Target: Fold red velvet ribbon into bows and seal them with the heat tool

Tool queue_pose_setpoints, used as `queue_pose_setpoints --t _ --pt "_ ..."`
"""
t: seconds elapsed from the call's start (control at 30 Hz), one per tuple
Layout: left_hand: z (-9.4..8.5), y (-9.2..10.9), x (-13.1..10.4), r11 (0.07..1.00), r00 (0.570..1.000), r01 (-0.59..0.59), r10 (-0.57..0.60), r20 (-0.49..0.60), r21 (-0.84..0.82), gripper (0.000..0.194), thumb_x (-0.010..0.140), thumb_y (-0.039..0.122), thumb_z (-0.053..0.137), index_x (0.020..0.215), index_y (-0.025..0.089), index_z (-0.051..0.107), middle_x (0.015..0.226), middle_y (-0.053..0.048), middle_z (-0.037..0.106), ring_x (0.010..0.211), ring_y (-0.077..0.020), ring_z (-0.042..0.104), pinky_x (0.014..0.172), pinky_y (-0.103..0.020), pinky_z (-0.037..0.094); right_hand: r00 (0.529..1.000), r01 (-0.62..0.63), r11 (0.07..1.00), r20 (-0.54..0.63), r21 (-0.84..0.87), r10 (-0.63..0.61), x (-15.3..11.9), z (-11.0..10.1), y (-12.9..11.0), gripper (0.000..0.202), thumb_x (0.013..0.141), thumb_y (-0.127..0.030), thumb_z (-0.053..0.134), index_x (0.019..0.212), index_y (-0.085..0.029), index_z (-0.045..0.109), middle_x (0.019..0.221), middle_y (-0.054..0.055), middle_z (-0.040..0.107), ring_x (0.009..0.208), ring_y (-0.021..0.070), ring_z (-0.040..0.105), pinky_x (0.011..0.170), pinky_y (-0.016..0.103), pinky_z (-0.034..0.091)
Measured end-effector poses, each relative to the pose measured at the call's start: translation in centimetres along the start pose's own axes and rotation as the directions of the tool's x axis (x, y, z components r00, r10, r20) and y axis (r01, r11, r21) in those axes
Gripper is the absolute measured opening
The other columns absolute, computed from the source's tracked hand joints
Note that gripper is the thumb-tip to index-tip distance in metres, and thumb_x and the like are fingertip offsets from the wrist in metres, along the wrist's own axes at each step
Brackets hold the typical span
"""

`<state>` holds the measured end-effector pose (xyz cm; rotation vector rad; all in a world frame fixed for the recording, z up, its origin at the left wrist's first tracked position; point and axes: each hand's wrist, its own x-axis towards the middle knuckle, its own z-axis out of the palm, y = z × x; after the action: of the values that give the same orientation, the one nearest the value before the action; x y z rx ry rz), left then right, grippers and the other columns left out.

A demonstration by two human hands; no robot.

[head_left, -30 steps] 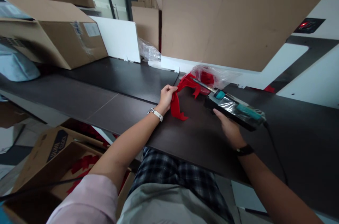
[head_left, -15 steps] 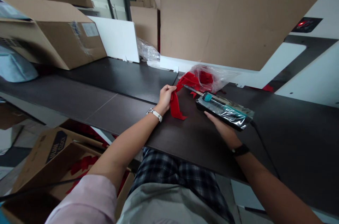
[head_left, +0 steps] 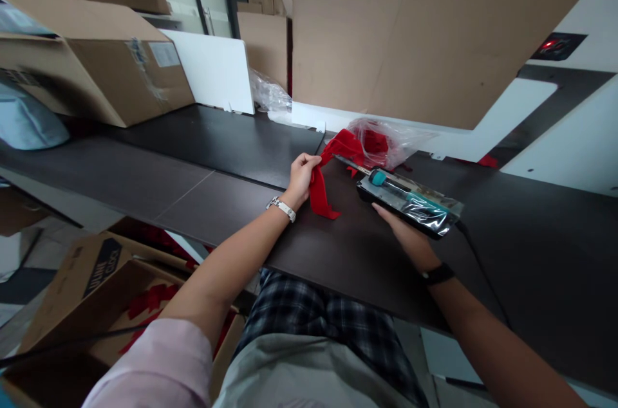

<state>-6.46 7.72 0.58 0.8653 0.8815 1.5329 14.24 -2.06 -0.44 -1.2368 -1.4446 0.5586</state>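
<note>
Red ribbon (head_left: 319,192) pinched, L hand (head_left: 302,177) | R hand (head_left: 403,234): glossy-wrapped tool (head_left: 408,200)

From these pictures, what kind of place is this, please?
Probably a packing or craft workroom, not a home. Cardboard boxes are stacked along a long dark counter; the left hand pinches a red ribbon, and the right hand holds a corded tool beside a plastic bag.

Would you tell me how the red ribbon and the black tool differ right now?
The red ribbon is soft, dangling from the left hand; the black tool is rigid, glossy, with a teal handle and metal tip, lying flatter over the right hand. Both are held above the dark table.
</note>
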Motion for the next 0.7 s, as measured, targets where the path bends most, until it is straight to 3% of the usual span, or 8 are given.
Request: queue_pose_setpoints --t 0.23,0.57,0.7 --pt "-0.1 -0.1 0.3 0.995 0.997 -0.079 0.078 -0.011 -0.059 0.018 0.073 0.009 0.058 0.063 0.012 0.044 0.066 0.002 0.054 0.057 -0.0025 0.043 0.061 -0.017 0.035 0.999 0.018 0.991 0.053 -0.129 -0.012 0.1 0.0 -0.1 0.056 0.074 -0.051 0.065 0.125 -0.027 0.057 0.139 0.000 0.049 0.137 0.0278 0.034 0.119 0.050 0.012" --pt "0.1 0.2 0.0 0.998 0.999 -0.028 0.027 -0.018 -0.062 0.018 0.075 0.008 0.058 0.062 0.011 0.046 0.064 0.002 0.054 0.058 -0.0030 0.044 0.063 -0.017 0.036 0.995 0.085 0.976 0.063 -0.203 -0.074 -0.1 -0.1 1.2 0.059 0.077 -0.051 0.066 0.132 -0.034 0.052 0.142 -0.002 0.046 0.136 0.0293 0.036 0.117 0.055 0.018" --pt "0.0 0.2 0.0 0.999 1.000 -0.025 0.025 -0.016 -0.038 0.018 0.075 0.009 0.058 0.062 0.011 0.047 0.064 0.001 0.054 0.056 -0.0036 0.042 0.061 -0.018 0.035 0.995 0.093 0.973 0.060 -0.210 -0.082 -0.1 0.0 0.9 0.064 0.077 -0.053 0.065 0.134 -0.029 0.050 0.141 0.001 0.047 0.134 0.0293 0.038 0.117 0.053 0.020"
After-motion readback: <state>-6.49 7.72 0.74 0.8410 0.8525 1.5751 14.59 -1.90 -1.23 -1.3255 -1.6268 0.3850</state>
